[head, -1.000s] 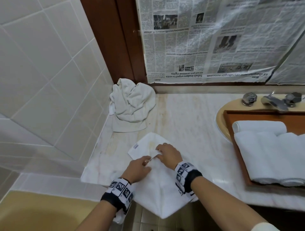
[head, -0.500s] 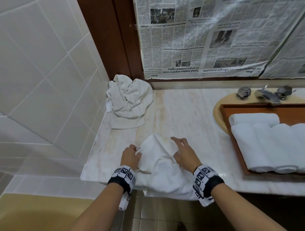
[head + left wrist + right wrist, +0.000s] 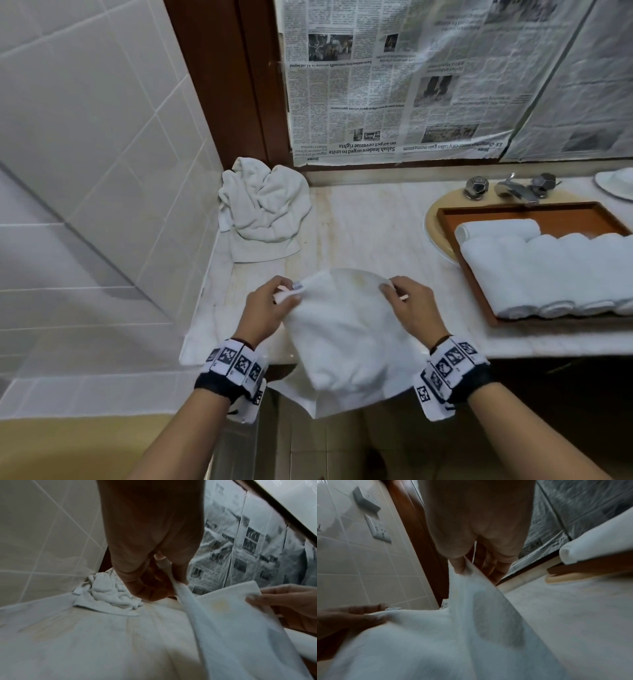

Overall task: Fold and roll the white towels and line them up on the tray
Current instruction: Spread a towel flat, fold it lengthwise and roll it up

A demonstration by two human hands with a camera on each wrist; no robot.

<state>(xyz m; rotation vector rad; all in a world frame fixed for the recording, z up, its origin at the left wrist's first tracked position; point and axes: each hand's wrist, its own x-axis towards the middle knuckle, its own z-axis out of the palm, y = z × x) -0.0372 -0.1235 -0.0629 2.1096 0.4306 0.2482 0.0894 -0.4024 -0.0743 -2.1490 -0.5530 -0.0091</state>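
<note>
A white towel [image 3: 346, 335] is lifted over the front of the marble counter [image 3: 363, 233], its lower end hanging past the counter edge. My left hand [image 3: 274, 301] pinches its upper left corner, the one with the small label, as the left wrist view confirms on the towel [image 3: 228, 622] held by the left hand [image 3: 164, 577]. My right hand [image 3: 404, 301] pinches the upper right corner, seen as the right hand [image 3: 465, 568] on the towel [image 3: 453, 635]. Several rolled white towels [image 3: 548, 274] lie side by side on the brown wooden tray [image 3: 513, 209].
A crumpled heap of white towels [image 3: 263, 209] sits in the back left corner against the tiled wall. The tray rests over a beige sink with a chrome tap [image 3: 513, 188]. Newspaper [image 3: 411, 85] covers the back wall. A white dish [image 3: 616, 183] sits at far right.
The towel lay flat with both hands together at its middle; the hands then moved apart to its far corners and lifted it, stretching the top edge between them.
</note>
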